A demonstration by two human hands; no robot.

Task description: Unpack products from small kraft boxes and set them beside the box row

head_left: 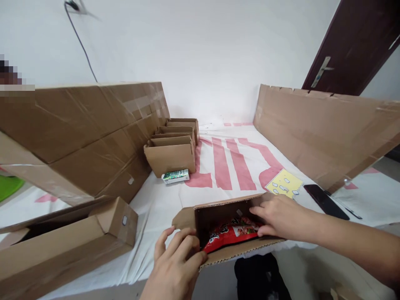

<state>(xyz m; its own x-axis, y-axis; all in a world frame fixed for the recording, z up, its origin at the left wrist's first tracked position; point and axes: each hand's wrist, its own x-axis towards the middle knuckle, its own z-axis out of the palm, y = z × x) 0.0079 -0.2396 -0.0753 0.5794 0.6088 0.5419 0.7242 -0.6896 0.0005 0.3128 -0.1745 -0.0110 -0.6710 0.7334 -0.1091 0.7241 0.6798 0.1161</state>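
Note:
An opened cardboard box [229, 255] lies at the table's front edge, its mouth facing up toward me. Inside rests a red printed snack packet [229, 233]. My left hand [178, 256] is curled over the box's left end, below a raised flap [184, 218], its thumb beside the packet's left tip. At the opposite end, my right hand [276, 218] grips the box, with thumb and fingers reaching inside near the packet's right end. The palm hides that end of the box.
Several small open cartons [170, 156] stand in a row at left, a green-and-white packet [175, 176] before them. Another open box [68, 237] lies front left. Yellow card [284, 183], phone [325, 201] and pen [345, 207] lie at right. Cardboard walls [325, 129] flank the table.

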